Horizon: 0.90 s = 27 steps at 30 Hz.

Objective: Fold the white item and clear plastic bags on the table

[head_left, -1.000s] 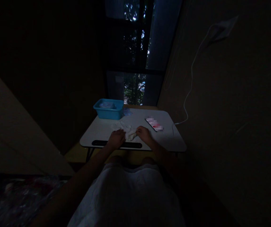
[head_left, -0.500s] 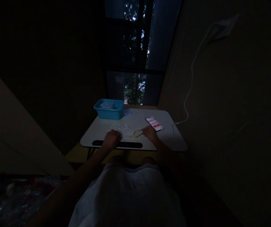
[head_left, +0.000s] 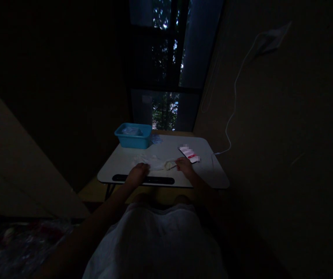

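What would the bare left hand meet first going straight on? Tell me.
The left hand would probably meet the crumpled, thin white sheet-like material first; dim light hides whether they touch.

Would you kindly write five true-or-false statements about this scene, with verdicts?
1. The blue basin stands on the white table, left of the phone. True.
2. The phone is being held up. False: it lies on the table.
3. The right hand holds one end of a whitish limp item. True.
4. The basin has a hand inside. False: the left hand is beside the limp item, its grip unclear.
5. A white cable hangs down on the right. True.
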Motion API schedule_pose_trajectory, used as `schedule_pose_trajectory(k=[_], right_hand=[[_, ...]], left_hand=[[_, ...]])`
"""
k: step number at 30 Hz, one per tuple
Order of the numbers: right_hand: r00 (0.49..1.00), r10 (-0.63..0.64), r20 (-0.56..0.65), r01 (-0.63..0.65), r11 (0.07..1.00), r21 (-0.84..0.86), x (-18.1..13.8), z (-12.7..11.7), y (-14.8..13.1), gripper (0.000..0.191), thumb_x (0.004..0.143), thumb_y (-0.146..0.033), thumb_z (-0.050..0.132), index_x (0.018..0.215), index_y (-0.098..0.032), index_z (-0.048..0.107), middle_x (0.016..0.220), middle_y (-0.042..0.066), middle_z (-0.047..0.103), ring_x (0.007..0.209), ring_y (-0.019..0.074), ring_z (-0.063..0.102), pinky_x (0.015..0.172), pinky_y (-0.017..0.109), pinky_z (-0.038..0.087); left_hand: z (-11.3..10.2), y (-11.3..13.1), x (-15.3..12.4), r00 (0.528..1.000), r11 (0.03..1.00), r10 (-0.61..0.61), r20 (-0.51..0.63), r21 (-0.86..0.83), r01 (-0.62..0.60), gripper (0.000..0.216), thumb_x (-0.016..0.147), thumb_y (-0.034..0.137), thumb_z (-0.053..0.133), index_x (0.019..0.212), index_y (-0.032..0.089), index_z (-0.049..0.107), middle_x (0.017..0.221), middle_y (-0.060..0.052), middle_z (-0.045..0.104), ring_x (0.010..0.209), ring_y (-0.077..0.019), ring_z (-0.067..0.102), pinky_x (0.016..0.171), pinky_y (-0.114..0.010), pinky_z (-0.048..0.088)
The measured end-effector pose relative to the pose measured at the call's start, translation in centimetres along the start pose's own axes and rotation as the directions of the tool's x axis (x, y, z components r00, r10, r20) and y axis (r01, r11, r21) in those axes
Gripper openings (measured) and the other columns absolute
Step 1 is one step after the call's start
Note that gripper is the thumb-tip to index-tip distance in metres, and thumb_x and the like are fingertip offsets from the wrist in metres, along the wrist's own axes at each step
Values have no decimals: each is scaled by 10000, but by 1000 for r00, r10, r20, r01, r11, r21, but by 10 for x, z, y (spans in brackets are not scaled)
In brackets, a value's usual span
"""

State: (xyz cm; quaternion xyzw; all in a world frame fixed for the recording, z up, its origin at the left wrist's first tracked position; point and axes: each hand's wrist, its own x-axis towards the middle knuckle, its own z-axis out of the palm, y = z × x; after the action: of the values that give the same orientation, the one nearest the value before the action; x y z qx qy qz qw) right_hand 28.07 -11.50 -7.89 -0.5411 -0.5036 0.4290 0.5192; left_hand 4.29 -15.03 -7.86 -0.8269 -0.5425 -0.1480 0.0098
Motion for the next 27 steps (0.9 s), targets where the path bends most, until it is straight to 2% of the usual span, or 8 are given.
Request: schedule_pose_trajectory(k=[3, 11, 18, 21, 25, 27], right_hand=[[1000, -9, 17, 9, 999, -36, 3, -5, 0, 208, 544, -309, 615, 574, -178, 456, 363, -89, 428, 307, 55, 393, 324, 172, 321], [996, -15, 86, 28, 987, -157, 7, -27, -4, 230, 516, -291, 649, 563, -178, 455, 356, -71, 466, 345, 91, 470, 362, 198, 376], [987, -107, 120, 140, 941, -309, 6, -39, -3, 233, 564, -288, 634, 537, -187, 425, 387, -93, 423, 335, 51, 378, 361, 172, 304], [968, -179, 176, 244, 837, -490, 6, -44, -3, 181, 609, -260, 611, 561, -180, 456, 446, -74, 468, 402, 59, 418, 415, 174, 324], [942, -187, 277, 334, 568, -752, 0, -47, -8, 85, 669, -237, 572, 634, -171, 529, 605, -17, 566, 571, 95, 505, 532, 197, 374], [904, -218, 367, 426, 413, -805, -6, -45, -11, 71, 689, -203, 541, 741, -168, 574, 755, 23, 606, 710, 122, 533, 630, 221, 393]], left_hand=[[0, 1, 0, 1000, 999, -3, 5, 39, 3, 282, 846, 257, 340, 998, 146, 550, 930, -100, 564, 890, -182, 513, 774, -280, 398], [0, 3, 0, 1000, 998, -22, 0, 64, 22, 280, 835, 245, 370, 1018, 135, 552, 935, -99, 566, 893, -186, 511, 771, -273, 400], [-3, 5, -1, 999, 997, -32, -6, 73, 32, 275, 829, 239, 385, 1023, 145, 556, 951, -92, 564, 903, -183, 509, 771, -269, 399], [-4, 6, -1, 1000, 997, -21, 7, 75, 20, 281, 831, 238, 381, 1033, 150, 556, 958, -91, 563, 910, -185, 506, 782, -274, 396], [-4, 7, -2, 1000, 998, -25, -13, 61, 26, 278, 829, 230, 381, 1030, 152, 558, 959, -90, 563, 920, -184, 500, 788, -276, 394], [-2, 6, -2, 1000, 998, -27, -17, 58, 28, 274, 828, 230, 383, 1027, 152, 555, 960, -89, 562, 919, -182, 500, 787, -275, 394]])
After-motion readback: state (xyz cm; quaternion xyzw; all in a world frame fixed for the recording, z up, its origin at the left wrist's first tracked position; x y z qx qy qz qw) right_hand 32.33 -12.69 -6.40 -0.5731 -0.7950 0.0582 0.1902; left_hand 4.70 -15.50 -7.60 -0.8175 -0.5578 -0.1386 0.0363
